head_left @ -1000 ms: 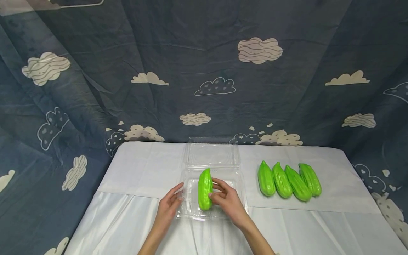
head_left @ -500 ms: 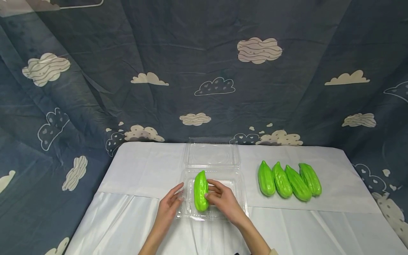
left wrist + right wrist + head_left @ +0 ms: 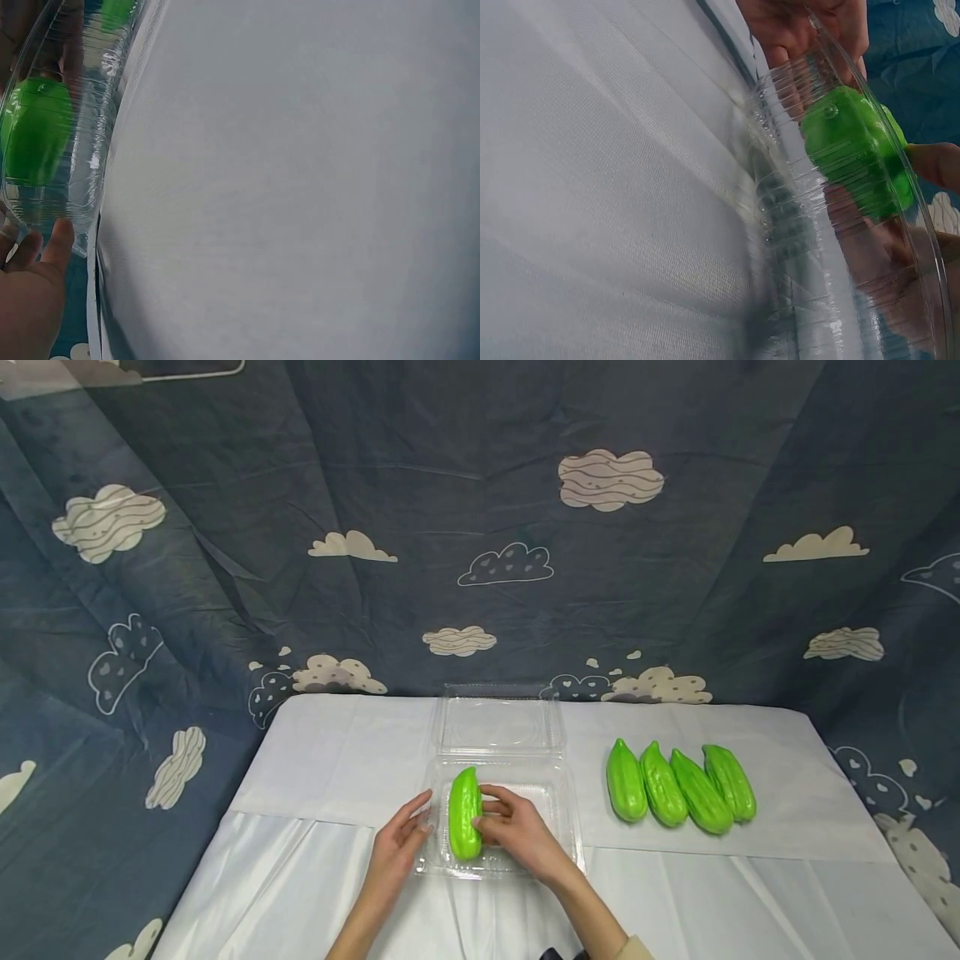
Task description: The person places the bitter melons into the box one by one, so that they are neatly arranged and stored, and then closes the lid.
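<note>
In the head view my right hand (image 3: 517,827) holds a green plastic bitter melon (image 3: 465,814), thumb and fingers on its right side. The melon stands lengthwise, narrow tip away from me, over the left half of a clear plastic clamshell box (image 3: 558,852). Through the clear wall the same bitter melon (image 3: 855,146) shows in the right wrist view. My left hand (image 3: 397,839) rests its fingertips against the box's left edge. In the left wrist view the left hand (image 3: 34,292) touches the box's rim. Whether the melon touches the box floor, I cannot tell.
Several more green bitter melons (image 3: 663,785) lie side by side to the right of the box. The box's lid (image 3: 498,722) is folded back behind it. A white cloth (image 3: 322,760) covers the table, and a dark cloud-patterned curtain (image 3: 420,585) hangs behind.
My right hand has carried the bitter melon left and slightly toward me, over the left half of the box. The left hand and the other melons stay put.
</note>
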Demonstrator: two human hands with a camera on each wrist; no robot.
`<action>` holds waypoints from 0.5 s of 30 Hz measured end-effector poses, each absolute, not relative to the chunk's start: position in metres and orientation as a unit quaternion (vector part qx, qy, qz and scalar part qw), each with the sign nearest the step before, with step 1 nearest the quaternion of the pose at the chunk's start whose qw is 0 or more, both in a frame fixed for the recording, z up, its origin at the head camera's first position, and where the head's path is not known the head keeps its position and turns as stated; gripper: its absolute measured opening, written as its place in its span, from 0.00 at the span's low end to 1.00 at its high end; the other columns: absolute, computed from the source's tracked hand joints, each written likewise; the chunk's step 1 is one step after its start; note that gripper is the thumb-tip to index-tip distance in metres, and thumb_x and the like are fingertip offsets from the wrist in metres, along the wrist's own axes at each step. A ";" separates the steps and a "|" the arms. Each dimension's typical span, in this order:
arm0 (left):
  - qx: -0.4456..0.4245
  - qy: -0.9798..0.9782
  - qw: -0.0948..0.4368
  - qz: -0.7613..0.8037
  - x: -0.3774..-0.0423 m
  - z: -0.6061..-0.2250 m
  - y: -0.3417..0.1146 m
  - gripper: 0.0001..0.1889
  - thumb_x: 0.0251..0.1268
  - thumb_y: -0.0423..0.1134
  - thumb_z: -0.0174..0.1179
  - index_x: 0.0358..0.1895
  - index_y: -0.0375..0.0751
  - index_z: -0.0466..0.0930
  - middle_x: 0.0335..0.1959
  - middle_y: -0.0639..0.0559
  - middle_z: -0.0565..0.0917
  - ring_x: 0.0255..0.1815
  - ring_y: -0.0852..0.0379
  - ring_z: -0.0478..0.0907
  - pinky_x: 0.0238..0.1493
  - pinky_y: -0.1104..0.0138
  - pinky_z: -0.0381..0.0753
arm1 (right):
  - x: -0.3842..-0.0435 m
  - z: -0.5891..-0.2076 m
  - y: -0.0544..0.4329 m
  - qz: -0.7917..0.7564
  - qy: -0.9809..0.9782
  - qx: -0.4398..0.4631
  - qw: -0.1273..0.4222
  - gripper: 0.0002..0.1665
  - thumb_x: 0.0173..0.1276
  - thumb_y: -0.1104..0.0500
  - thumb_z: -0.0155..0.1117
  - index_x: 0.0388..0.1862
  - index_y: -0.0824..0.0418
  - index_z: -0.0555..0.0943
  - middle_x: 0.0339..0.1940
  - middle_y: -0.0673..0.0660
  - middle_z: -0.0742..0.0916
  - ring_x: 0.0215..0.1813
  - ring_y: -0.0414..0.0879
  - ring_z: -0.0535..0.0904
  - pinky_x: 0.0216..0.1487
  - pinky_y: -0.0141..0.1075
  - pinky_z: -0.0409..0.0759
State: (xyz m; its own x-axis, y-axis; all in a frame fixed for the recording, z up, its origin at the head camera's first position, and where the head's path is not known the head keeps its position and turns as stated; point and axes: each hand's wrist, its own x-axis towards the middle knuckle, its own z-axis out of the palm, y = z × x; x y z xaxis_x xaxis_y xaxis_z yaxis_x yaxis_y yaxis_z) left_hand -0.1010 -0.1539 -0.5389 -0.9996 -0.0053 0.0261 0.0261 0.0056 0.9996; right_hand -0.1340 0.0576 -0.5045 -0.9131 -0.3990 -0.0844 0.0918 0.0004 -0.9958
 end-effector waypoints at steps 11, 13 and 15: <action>-0.006 -0.712 0.006 -0.703 -0.101 -0.539 -0.154 0.26 0.67 0.26 0.55 0.69 0.35 0.70 0.68 0.38 0.71 0.65 0.40 0.71 0.62 0.66 0.73 | -0.138 -0.507 0.052 -0.671 0.707 -0.112 0.194 0.35 0.66 0.64 0.64 0.69 0.75 0.64 0.53 0.73 0.82 0.43 0.55 0.86 0.44 0.47 0.85; -0.004 -0.710 0.004 -0.704 -0.101 -0.539 -0.154 0.26 0.67 0.26 0.55 0.69 0.36 0.69 0.67 0.37 0.72 0.65 0.40 0.72 0.61 0.68 0.73 | -0.138 -0.507 0.050 -0.668 0.709 -0.113 0.197 0.36 0.66 0.64 0.64 0.69 0.76 0.64 0.52 0.73 0.82 0.42 0.55 0.86 0.43 0.48 0.85; 0.001 -0.707 0.001 -0.707 -0.101 -0.538 -0.154 0.26 0.67 0.26 0.55 0.69 0.37 0.70 0.66 0.37 0.73 0.65 0.41 0.72 0.61 0.69 0.73 | -0.138 -0.506 0.048 -0.664 0.711 -0.113 0.201 0.36 0.67 0.64 0.64 0.69 0.76 0.63 0.51 0.72 0.82 0.41 0.54 0.86 0.43 0.48 0.85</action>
